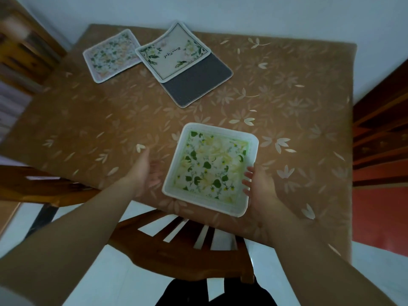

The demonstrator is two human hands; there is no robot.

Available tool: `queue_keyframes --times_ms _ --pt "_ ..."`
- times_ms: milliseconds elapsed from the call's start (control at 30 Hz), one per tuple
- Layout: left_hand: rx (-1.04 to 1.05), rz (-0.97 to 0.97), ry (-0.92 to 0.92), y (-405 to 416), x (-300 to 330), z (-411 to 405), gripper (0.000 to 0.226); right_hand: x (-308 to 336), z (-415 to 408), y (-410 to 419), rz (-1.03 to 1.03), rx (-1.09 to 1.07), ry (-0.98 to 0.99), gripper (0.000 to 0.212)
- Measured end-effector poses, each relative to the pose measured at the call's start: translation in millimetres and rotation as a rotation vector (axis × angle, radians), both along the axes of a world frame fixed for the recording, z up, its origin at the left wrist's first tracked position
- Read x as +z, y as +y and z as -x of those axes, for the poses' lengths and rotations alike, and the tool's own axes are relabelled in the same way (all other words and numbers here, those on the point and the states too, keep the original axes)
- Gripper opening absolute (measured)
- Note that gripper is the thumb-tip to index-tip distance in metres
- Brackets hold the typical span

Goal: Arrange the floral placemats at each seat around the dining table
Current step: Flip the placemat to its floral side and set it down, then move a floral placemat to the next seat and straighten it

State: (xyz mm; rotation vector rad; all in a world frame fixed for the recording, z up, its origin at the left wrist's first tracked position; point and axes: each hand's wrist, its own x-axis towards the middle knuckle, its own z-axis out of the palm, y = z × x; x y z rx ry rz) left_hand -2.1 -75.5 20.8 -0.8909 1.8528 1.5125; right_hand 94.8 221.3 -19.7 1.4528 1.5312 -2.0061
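A square placemat with green leaves and pale yellow flowers (210,168) lies flat near the table's front edge. My right hand (258,188) touches its right edge, fingers spread on the mat's side. My left hand (144,171) hovers open just left of the mat, palm facing it, not touching. At the far side lie a small floral placemat (111,55), a white placemat with corner flowers and lettering (173,51), and under that one a mat lying grey side up (198,82).
The dining table (88,120) wears a brown cloth with a petal pattern. A wooden chair (176,241) stands tucked in right below the near mat. Other wooden chairs stand at the left (26,51) and right (379,138). A pale wall runs behind.
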Motion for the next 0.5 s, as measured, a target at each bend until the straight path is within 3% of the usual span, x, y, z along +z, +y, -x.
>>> queue_keyframes --times_ms 100,233,500 --pt "0.040 -0.077 0.069 -11 33 9 0.078 28 17 -31 0.130 0.007 0.063 0.038" --pt "-0.056 -0.130 0.175 -49 71 13 0.073 74 39 -90 0.187 0.075 0.187 0.034" --pt "-0.293 0.033 0.417 -220 113 8 0.057 124 68 -281 0.200 0.135 0.356 0.026"
